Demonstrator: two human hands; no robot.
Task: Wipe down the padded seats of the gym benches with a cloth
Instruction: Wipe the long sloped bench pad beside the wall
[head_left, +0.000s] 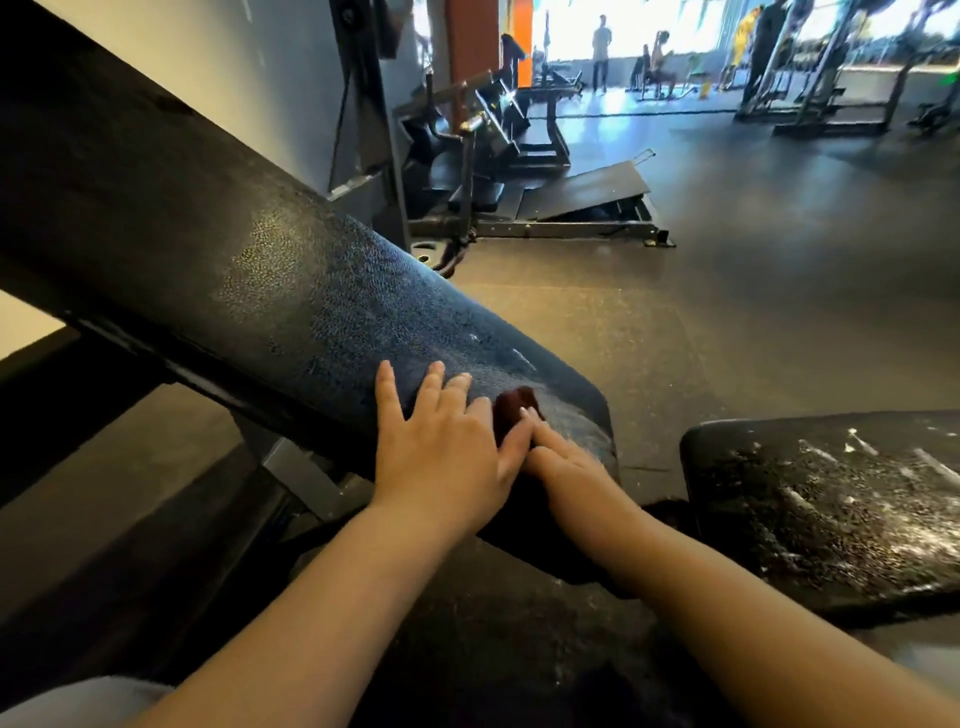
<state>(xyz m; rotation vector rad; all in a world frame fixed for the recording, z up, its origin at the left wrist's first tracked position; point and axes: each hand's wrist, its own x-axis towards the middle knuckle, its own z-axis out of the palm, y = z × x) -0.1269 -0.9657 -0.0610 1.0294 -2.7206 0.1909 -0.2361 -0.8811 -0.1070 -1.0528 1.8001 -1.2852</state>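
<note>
A long black padded bench back (270, 291) slopes down from the upper left to the centre. My left hand (441, 441) lies flat on its lower end with the fingers spread. Just to the right, a small dark red cloth (514, 402) sits on the pad near its lower edge. My right hand (566, 460) rests flat by the cloth, fingers reaching onto it and partly covered by my left thumb. A second black pad, the worn bench seat (831, 509) with white scuffs, lies at the right.
The bench's dark metal frame (291, 467) runs beneath the sloped pad. A black plate-loaded machine with a footplate (587, 192) stands on the rubber floor behind. Racks (831, 98) and several people (601, 49) are far off by bright windows.
</note>
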